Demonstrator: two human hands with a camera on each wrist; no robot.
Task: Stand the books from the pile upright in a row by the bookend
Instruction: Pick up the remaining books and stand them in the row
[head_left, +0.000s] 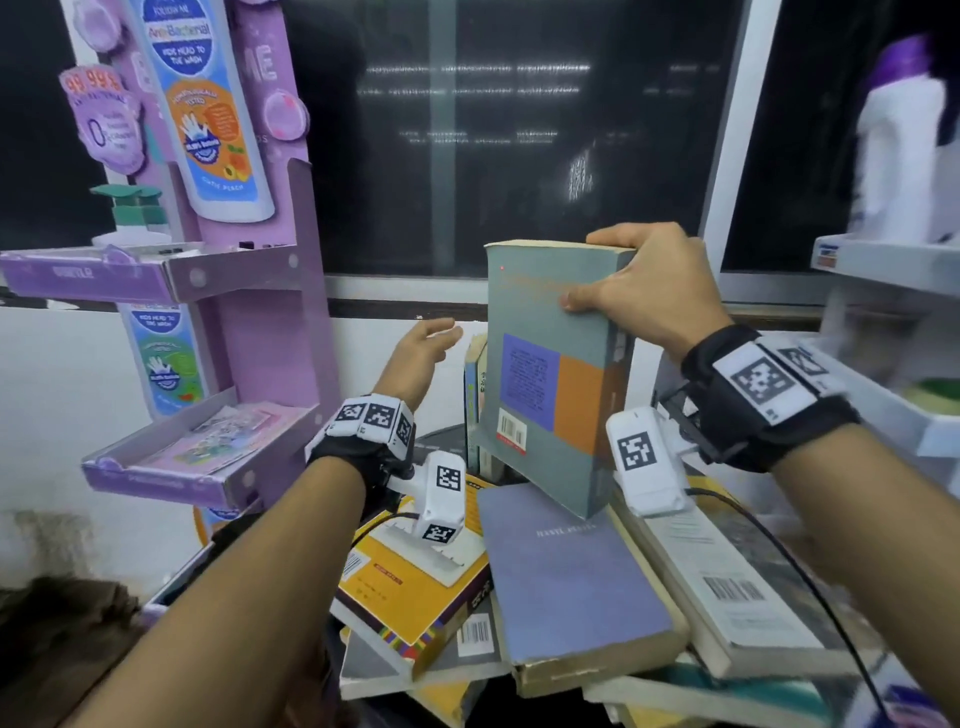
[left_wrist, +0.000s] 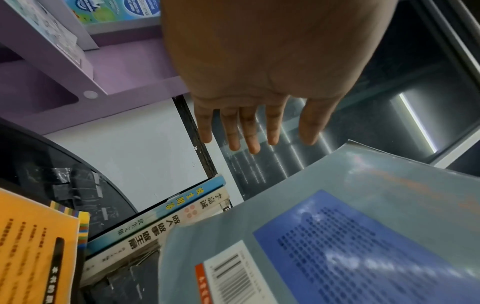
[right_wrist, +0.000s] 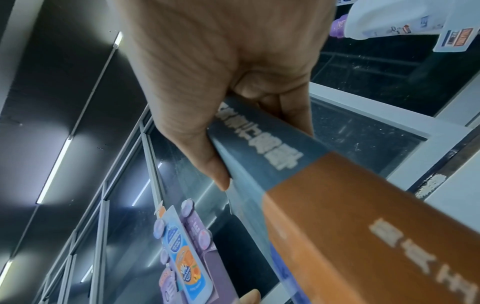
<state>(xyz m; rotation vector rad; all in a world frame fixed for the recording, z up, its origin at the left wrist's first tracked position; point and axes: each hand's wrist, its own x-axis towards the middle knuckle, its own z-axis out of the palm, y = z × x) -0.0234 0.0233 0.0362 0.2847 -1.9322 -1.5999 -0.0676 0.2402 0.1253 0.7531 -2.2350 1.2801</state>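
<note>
The right hand (head_left: 641, 291) grips a thick grey book (head_left: 550, 374) by its top corner, thumb on the cover and fingers curled over the top edge, holding it nearly upright above the pile of books (head_left: 571, 587) that lies flat below both wrists. The left hand (head_left: 423, 348) hangs open, fingers straight and relaxed, holding nothing, just to the left of the grey book and apart from it. Beyond the left hand's fingertips a few standing books (left_wrist: 166, 222) already form the start of a row; the bookend itself I cannot make out.

The step in hand looks like carrying the grey book over to that row. The next move probably calls for lowering it onto the bench just beside the standing books, spine outward, while the open left hand steadies the row so that nothing tips. Most of the pile is still unsorted.
</note>
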